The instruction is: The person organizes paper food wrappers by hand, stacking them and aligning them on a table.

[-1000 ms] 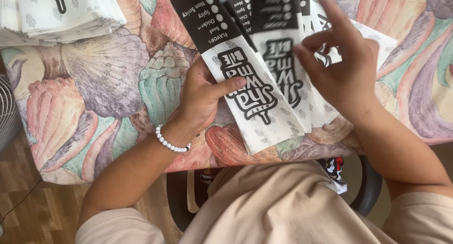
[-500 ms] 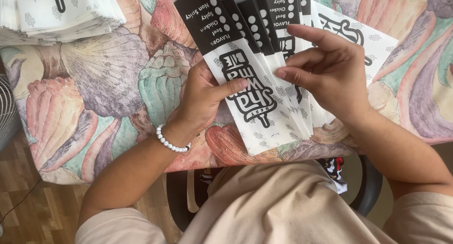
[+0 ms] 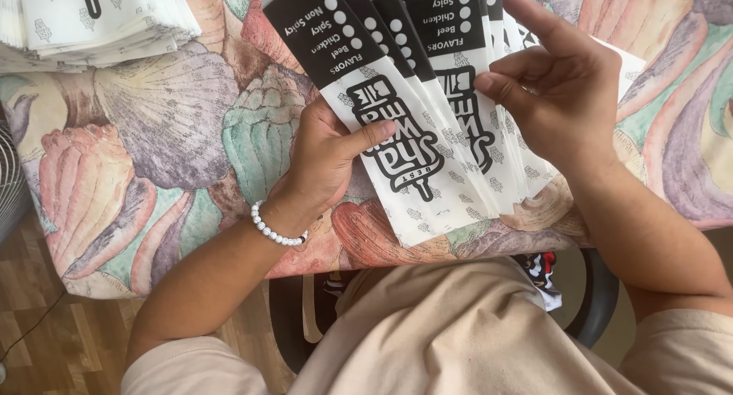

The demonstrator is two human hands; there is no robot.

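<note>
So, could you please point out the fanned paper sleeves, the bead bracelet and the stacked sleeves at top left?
Fanned paper sleeves (image 3: 427,189): head view, white lower part of the front sleeve.
Bead bracelet (image 3: 275,231): head view, beads on the left wrist.
Stacked sleeves (image 3: 99,21): head view, top sheet.

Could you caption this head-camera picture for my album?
Left hand holds fanned white-and-black paper sleeves over a shell-patterned tablecloth; right hand fingers them.

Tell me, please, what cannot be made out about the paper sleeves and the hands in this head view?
- Number of fanned paper sleeves: they overlap, so no count.
- Their top ends: cut off by the frame's upper edge.
- Left hand fingers: under the sleeves, only the thumb shows.
- Stack of sleeves at upper left: cut off by the frame's edges.
- What is under the sleeves beneath the right hand: covered by them.
</note>
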